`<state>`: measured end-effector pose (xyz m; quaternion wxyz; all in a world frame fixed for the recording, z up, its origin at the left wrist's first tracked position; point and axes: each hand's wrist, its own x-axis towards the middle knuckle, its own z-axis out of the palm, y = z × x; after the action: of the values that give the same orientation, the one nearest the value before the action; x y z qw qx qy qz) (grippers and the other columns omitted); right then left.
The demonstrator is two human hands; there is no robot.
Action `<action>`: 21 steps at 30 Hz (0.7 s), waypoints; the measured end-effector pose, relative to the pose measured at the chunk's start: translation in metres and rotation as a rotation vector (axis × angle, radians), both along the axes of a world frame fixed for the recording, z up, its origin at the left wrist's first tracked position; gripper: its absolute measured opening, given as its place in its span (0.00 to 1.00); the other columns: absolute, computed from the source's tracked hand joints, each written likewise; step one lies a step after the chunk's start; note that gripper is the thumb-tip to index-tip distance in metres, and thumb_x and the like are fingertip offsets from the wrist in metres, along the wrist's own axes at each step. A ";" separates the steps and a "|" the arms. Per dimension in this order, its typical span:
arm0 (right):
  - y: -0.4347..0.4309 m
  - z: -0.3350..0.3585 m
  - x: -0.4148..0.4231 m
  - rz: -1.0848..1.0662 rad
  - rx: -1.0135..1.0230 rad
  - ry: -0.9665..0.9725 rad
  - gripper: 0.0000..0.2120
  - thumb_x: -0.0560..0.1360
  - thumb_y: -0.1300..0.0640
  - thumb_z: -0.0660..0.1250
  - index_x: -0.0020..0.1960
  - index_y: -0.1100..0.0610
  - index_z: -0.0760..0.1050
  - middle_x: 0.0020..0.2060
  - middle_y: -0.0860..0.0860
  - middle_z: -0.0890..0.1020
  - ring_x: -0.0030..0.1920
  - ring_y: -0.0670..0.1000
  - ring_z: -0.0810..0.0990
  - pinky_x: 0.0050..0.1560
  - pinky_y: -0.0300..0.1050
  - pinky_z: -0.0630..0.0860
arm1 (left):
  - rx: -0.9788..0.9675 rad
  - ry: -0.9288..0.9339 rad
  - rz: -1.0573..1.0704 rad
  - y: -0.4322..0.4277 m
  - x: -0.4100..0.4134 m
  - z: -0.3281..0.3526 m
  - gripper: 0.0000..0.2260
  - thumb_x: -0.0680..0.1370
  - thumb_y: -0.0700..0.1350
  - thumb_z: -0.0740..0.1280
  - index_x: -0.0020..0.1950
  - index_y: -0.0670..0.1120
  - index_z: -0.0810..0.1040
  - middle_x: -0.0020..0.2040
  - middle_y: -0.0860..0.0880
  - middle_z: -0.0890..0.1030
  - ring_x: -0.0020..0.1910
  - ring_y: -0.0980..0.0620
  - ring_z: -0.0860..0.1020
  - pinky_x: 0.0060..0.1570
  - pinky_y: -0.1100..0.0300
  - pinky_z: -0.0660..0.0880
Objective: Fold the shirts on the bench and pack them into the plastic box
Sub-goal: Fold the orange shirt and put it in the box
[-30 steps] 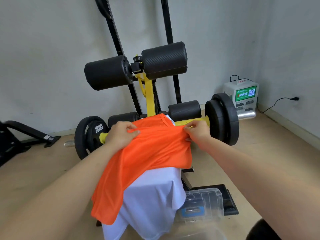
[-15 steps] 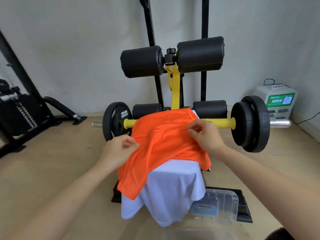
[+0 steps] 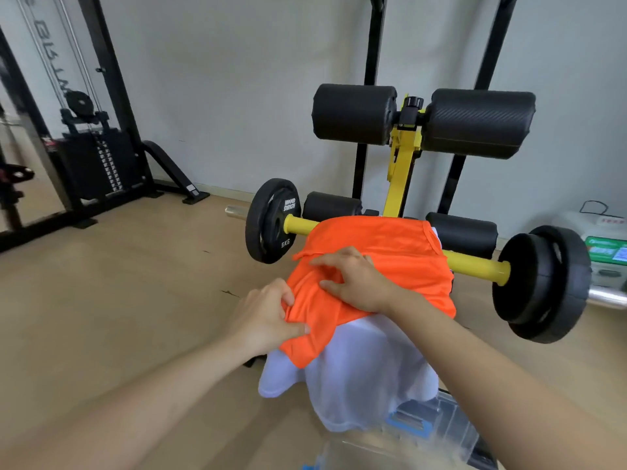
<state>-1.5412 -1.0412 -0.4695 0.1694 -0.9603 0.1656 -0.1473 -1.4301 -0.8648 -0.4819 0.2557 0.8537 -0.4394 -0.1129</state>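
Observation:
An orange shirt (image 3: 400, 252) lies on top of a white shirt (image 3: 366, 374), both draped over the bench, which they hide. My left hand (image 3: 268, 317) grips the orange shirt's left edge, bunching the fabric. My right hand (image 3: 356, 279) rests on the orange shirt near its middle, fingers curled into the cloth and pinching a fold. A clear plastic box (image 3: 451, 432) with blue latches sits on the floor below the bench, partly hidden by the white shirt and my right arm.
A yellow bar with black weight plates (image 3: 274, 220) crosses behind the shirts, with black foam rollers (image 3: 475, 122) above it. A cable machine (image 3: 91, 157) stands far left. A white device (image 3: 607, 252) sits at the right wall. Bare wooden floor (image 3: 135, 283) spreads to the left.
The view has swung left. My right hand moved left across the orange shirt toward my left hand, carrying fabric over. My left hand dropped lower on the left edge.

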 end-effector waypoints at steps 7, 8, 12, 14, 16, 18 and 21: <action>-0.002 0.002 0.002 -0.011 -0.006 0.061 0.16 0.77 0.50 0.67 0.64 0.39 0.75 0.54 0.43 0.73 0.57 0.51 0.64 0.57 0.53 0.61 | -0.132 0.061 0.033 0.014 0.018 0.006 0.14 0.66 0.51 0.80 0.46 0.57 0.79 0.36 0.56 0.83 0.39 0.59 0.80 0.39 0.58 0.74; -0.003 0.002 0.002 -0.019 -0.004 0.049 0.14 0.77 0.49 0.68 0.62 0.41 0.76 0.52 0.43 0.74 0.57 0.50 0.64 0.57 0.53 0.61 | -0.143 0.066 0.036 0.016 0.021 0.007 0.14 0.66 0.50 0.80 0.47 0.57 0.79 0.36 0.56 0.83 0.39 0.59 0.80 0.40 0.58 0.75; -0.009 0.006 -0.002 -0.043 -0.061 0.018 0.03 0.76 0.48 0.69 0.49 0.44 0.77 0.49 0.45 0.76 0.54 0.50 0.64 0.53 0.52 0.61 | -0.130 0.074 0.030 0.019 0.032 0.008 0.08 0.69 0.51 0.79 0.41 0.57 0.81 0.33 0.59 0.82 0.35 0.64 0.78 0.37 0.61 0.73; -0.014 0.009 -0.006 -0.040 -0.117 0.036 0.03 0.75 0.48 0.70 0.45 0.43 0.76 0.48 0.45 0.76 0.52 0.49 0.64 0.52 0.51 0.61 | -0.129 0.066 0.027 0.018 0.038 0.007 0.06 0.71 0.50 0.77 0.36 0.54 0.82 0.30 0.58 0.81 0.32 0.64 0.78 0.36 0.60 0.74; -0.021 0.014 -0.009 -0.027 -0.122 0.019 0.04 0.75 0.49 0.71 0.45 0.45 0.76 0.47 0.44 0.78 0.50 0.50 0.65 0.52 0.50 0.64 | -0.208 0.181 0.037 0.017 0.044 0.008 0.05 0.74 0.48 0.75 0.39 0.50 0.83 0.35 0.51 0.84 0.37 0.56 0.82 0.40 0.54 0.81; -0.028 0.023 -0.008 -0.010 -0.070 -0.014 0.04 0.75 0.52 0.71 0.44 0.47 0.77 0.43 0.44 0.80 0.45 0.48 0.70 0.49 0.46 0.67 | -0.340 0.385 0.086 0.015 0.049 0.013 0.04 0.76 0.46 0.73 0.43 0.48 0.82 0.43 0.44 0.85 0.41 0.50 0.83 0.38 0.53 0.83; -0.033 0.040 0.008 -0.035 -0.056 -0.068 0.05 0.76 0.55 0.71 0.41 0.51 0.77 0.39 0.46 0.80 0.41 0.47 0.76 0.45 0.48 0.72 | -0.479 0.519 0.187 0.004 0.063 0.018 0.03 0.77 0.44 0.72 0.47 0.46 0.82 0.43 0.44 0.82 0.43 0.51 0.80 0.30 0.60 0.79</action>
<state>-1.5332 -1.0747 -0.4293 0.1454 -0.9560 0.1724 -0.1875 -1.3676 -0.8611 -0.4640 0.5605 0.7491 -0.2937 -0.1960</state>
